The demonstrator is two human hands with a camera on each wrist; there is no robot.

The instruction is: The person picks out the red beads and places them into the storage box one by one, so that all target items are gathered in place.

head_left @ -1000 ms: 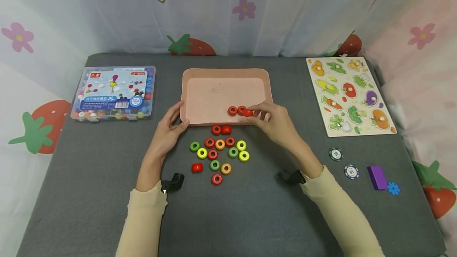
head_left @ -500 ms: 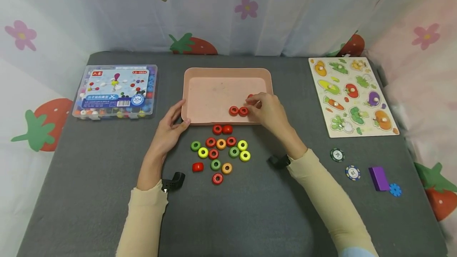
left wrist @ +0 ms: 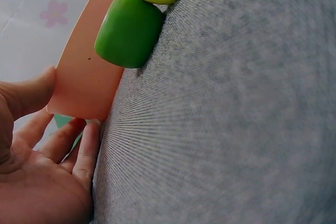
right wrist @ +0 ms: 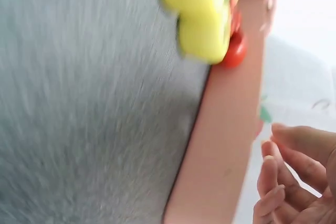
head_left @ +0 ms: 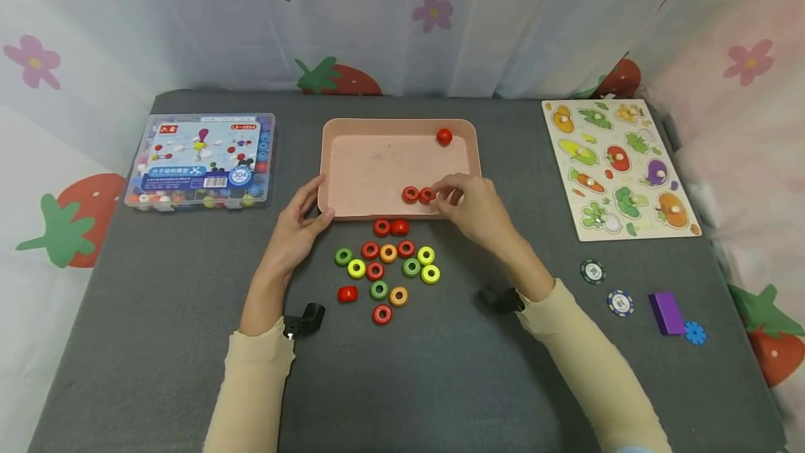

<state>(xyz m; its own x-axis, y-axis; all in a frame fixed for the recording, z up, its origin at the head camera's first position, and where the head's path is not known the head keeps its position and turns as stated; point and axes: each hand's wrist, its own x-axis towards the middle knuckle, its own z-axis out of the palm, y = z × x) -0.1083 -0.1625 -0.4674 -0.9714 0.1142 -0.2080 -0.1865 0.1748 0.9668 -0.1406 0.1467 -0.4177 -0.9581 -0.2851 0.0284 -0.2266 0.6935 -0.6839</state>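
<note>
My left hand (head_left: 294, 240) holds the front-left corner of a shallow pink tray (head_left: 377, 149), thumb against the front wall and fingers along the side; the left wrist view shows this hand (left wrist: 52, 166) at the tray wall (left wrist: 89, 72). Inside the tray, two red beads (head_left: 410, 194) with holes sit near the front wall, and one red bead (head_left: 444, 137) rests near the back-right corner. My right hand (head_left: 473, 210) is over the tray's right front, fingertips beside the right one of the pair. In the right wrist view, that hand's (right wrist: 299, 177) bent fingers show nothing between them.
Several red, green, yellow and orange beads (head_left: 374, 271) lie in front of the tray. A clear box (head_left: 201, 163) of small parts stands left. At right are a vegetable puzzle board (head_left: 619, 170), chips (head_left: 592, 272), a purple block (head_left: 666, 313) and a blue disc (head_left: 694, 333).
My right hand has carried a red bead to the tray's back-right corner, let it go and come back toward the two front beads. My left hand has stayed on the tray corner.
</note>
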